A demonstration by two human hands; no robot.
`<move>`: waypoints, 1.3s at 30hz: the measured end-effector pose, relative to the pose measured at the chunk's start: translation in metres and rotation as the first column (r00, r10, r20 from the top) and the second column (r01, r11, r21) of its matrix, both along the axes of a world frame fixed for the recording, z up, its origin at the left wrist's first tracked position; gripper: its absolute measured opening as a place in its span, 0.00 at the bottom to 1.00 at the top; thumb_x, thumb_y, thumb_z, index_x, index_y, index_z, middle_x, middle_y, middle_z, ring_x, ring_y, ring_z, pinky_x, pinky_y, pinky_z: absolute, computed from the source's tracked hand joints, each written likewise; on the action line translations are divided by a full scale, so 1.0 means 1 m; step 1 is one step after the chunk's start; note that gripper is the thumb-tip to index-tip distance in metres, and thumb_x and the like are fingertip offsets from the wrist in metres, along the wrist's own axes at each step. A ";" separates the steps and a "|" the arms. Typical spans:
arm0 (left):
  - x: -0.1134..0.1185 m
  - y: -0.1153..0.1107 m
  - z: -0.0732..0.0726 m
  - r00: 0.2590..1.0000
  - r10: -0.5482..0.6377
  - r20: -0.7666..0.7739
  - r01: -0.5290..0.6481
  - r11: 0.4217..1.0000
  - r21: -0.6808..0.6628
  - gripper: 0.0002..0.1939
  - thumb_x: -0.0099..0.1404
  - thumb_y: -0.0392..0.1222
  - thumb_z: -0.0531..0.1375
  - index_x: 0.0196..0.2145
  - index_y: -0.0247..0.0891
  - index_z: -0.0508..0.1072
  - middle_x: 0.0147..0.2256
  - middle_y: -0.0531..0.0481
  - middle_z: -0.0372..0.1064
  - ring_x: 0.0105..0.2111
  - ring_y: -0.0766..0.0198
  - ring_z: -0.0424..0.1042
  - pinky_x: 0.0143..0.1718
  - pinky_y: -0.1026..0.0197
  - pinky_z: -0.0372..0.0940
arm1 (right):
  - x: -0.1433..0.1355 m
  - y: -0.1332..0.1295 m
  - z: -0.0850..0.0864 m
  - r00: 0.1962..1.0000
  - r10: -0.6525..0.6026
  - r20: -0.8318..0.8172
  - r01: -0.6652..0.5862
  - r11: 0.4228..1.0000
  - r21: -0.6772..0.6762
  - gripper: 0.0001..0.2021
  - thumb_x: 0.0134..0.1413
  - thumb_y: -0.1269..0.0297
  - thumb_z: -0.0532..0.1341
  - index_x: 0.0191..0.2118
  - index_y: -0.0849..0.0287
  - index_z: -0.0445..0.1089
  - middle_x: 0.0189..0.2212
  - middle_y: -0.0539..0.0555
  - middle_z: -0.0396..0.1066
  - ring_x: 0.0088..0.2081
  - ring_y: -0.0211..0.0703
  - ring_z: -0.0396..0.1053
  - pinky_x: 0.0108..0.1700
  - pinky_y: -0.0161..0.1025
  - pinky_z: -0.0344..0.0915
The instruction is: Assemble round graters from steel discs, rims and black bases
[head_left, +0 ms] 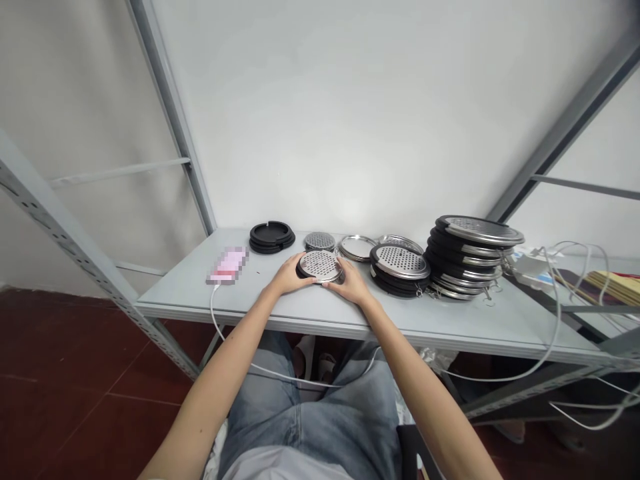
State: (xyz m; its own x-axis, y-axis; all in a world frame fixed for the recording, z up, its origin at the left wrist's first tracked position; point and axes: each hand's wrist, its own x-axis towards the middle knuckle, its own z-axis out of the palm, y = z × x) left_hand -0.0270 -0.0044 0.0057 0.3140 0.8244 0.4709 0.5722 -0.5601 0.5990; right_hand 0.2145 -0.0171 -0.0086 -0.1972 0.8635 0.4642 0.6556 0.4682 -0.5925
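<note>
Between my hands lies a round black case with a perforated metal lid point(320, 265), near the front of the grey shelf. My left hand point(289, 275) curves around its left side, the thumb along the near edge. On the opposite side my right hand point(353, 284) grips the rim, its thumb also at the near edge. Just behind it are some perforated metal discs point(320, 241). Shiny metal rings point(357, 247) lie behind to the right. Several black round trays point(271, 237) are stacked at the back left.
To the right stand a low pile of similar cases point(399, 263) and a taller stack point(467, 257), small chains hanging from them. A pink phone point(229, 265) with a white cable lies at left. Cables and a yellow stack point(617, 285) sit at far right. Metal posts frame the shelf point(280, 313).
</note>
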 end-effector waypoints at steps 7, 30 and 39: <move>0.000 0.002 -0.001 0.994 0.022 0.110 -0.023 1.000 0.011 0.32 0.60 0.48 0.65 0.59 0.34 0.65 0.57 0.38 0.66 0.57 0.50 0.66 0.61 0.48 0.59 | 0.000 0.001 -0.001 1.000 0.028 -0.008 -0.028 1.000 -0.005 0.48 0.42 0.46 0.70 0.66 0.63 0.55 0.62 0.69 0.60 0.63 0.66 0.58 0.64 0.60 0.54; -0.006 0.019 -0.010 0.953 0.089 0.290 -0.039 0.984 -0.173 0.28 0.60 0.36 0.60 0.59 0.37 0.68 0.59 0.43 0.67 0.58 0.53 0.67 0.63 0.48 0.59 | 0.001 -0.006 0.006 0.995 0.035 -0.098 -0.039 0.998 -0.039 0.46 0.39 0.49 0.73 0.64 0.58 0.60 0.58 0.64 0.67 0.59 0.64 0.64 0.62 0.60 0.60; -0.003 0.014 -0.010 0.979 0.103 0.176 -0.085 0.991 -0.106 0.28 0.63 0.38 0.59 0.61 0.35 0.64 0.60 0.39 0.64 0.61 0.51 0.63 0.64 0.48 0.57 | -0.003 -0.003 0.003 0.999 0.009 -0.050 -0.010 1.000 -0.025 0.46 0.40 0.47 0.72 0.64 0.61 0.60 0.59 0.67 0.65 0.60 0.65 0.64 0.61 0.59 0.60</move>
State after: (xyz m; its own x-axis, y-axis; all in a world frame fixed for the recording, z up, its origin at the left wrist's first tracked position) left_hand -0.0296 0.0091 -0.0038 0.1501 0.8907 0.4291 0.4969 -0.4432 0.7461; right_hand 0.2119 -0.0202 -0.0052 -0.1827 0.8734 0.4515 0.6204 0.4586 -0.6362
